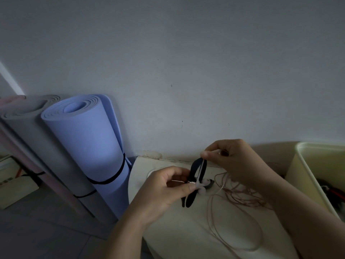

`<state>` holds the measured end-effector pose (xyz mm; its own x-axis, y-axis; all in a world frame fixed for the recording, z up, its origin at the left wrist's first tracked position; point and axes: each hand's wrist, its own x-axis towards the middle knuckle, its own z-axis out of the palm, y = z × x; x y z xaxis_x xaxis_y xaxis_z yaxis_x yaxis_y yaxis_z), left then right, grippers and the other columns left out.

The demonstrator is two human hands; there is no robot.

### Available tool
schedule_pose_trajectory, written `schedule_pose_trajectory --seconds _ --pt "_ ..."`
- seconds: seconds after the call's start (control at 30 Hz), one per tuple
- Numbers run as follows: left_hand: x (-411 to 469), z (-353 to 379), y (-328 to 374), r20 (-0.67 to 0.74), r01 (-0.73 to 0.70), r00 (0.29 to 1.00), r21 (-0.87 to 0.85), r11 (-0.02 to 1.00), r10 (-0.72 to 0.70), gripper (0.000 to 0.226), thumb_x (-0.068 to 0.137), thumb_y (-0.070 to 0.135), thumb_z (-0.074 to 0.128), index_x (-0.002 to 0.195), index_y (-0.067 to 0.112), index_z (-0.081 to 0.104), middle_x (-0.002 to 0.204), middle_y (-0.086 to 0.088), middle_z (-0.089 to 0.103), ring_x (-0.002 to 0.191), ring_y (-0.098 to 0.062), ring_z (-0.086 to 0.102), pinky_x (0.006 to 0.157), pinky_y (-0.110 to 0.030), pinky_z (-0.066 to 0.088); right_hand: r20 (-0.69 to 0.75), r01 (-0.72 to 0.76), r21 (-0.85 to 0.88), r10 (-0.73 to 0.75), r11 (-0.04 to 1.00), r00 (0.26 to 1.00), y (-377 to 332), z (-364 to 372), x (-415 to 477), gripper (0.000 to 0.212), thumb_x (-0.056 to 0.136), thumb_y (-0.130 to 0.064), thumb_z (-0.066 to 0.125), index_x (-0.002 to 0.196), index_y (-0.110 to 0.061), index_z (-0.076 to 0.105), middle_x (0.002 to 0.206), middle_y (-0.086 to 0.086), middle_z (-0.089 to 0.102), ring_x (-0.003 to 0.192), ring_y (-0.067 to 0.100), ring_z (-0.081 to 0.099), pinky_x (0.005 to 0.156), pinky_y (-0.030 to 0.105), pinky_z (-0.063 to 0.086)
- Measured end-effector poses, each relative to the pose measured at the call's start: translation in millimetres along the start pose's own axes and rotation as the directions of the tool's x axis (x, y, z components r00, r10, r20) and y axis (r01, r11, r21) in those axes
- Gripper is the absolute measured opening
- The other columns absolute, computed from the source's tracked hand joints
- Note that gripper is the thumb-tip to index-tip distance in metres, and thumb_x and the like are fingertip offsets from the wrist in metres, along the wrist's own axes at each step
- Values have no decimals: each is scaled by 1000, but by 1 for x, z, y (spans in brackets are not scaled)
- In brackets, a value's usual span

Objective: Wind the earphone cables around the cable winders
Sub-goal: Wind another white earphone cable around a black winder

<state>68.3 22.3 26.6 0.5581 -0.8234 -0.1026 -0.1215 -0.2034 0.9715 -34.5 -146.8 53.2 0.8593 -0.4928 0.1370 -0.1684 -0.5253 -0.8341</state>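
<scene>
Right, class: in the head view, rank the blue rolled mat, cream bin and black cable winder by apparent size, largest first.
1. blue rolled mat.
2. cream bin, partly cut off by the frame, so less sure.
3. black cable winder, gripped by the left hand while the right hand pinches the white cable: clearly smallest.

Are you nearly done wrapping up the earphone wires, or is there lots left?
Only just started. Nothing looks fully wound yet. In hand: the left hand holds the black winder, and the right hand pinches the white cable stretched up along it. Left to do: a long tangle of loose cables lies on the table, waiting to be wound.
</scene>
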Motion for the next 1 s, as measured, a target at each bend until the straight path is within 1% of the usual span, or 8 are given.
schedule_pose_trajectory --seconds 0.07,0.13,0.23,0.3,0.37,0.67,0.87,1.0 --pt "-1 -1 0 63 -10 998 -114 993 17 18 77 18 78 94 21 75 96 2 75 92 -8 70 79 -19 53 95 -99 90 91 991 991 9 1 4 43 79 -53 63 82 -10 70 42 -12 44 39 1 34 43 13 29" --pt "-1 1 0 113 -1 993 -319 948 40 24 71 16 82 94 19 77 98 -3 75 93 -14 70 78 -22 54 267 -210 260 139 943 954 16 12 3 75 64 -72 68 91 -2 69 71 19 63 64 19 49 62 29 41" --pt "2 4 1 79 -2 995 -566 825 56 35 74 8 68 108 2 69 110 -18 71 102 -27 69 82 -29 56 417 -319 501 98 805 904 20 39 1 95 50 -66 80 99 13 63 110 40 57 97 42 60 93 54 45" --pt "4 3 1 -28 -30 999 -609 793 16 45 74 16 69 116 1 65 116 -18 68 107 -24 65 89 -30 54 337 -315 559 137 767 931 13 54 3 75 58 -67 74 80 4 67 74 21 64 65 28 57 71 36 47" --pt "7 1 -1 -145 -41 987 -621 783 -63 50 72 25 76 119 10 66 120 -13 68 112 -21 61 98 -33 44 227 -270 453 183 849 957 7 63 3 58 85 -54 53 74 2 63 47 -3 44 46 11 34 57 27 33" --pt "11 -6 -5 -265 -88 925 -846 525 -272 49 77 23 63 125 11 63 117 -5 69 91 -11 64 91 -31 48 261 -81 104 51 991 964 -3 64 -6 27 98 -28 47 93 -24 73 47 -11 40 47 5 32 56 25 30" --pt "14 -3 -10 -366 -119 907 -696 708 -207 27 89 15 62 115 10 68 112 -9 71 94 -9 66 80 -23 49 136 139 -250 -108 958 985 -12 50 -10 21 95 -31 51 86 -27 70 53 -14 54 54 6 49 52 18 35" --pt "10 4 -6 -439 -74 898 -247 966 -44 16 78 29 76 93 28 71 88 13 74 84 -1 69 73 -22 52 58 255 -273 -249 927 967 -16 41 -12 25 92 -35 52 70 -25 62 55 -8 49 55 8 47 49 20 32"
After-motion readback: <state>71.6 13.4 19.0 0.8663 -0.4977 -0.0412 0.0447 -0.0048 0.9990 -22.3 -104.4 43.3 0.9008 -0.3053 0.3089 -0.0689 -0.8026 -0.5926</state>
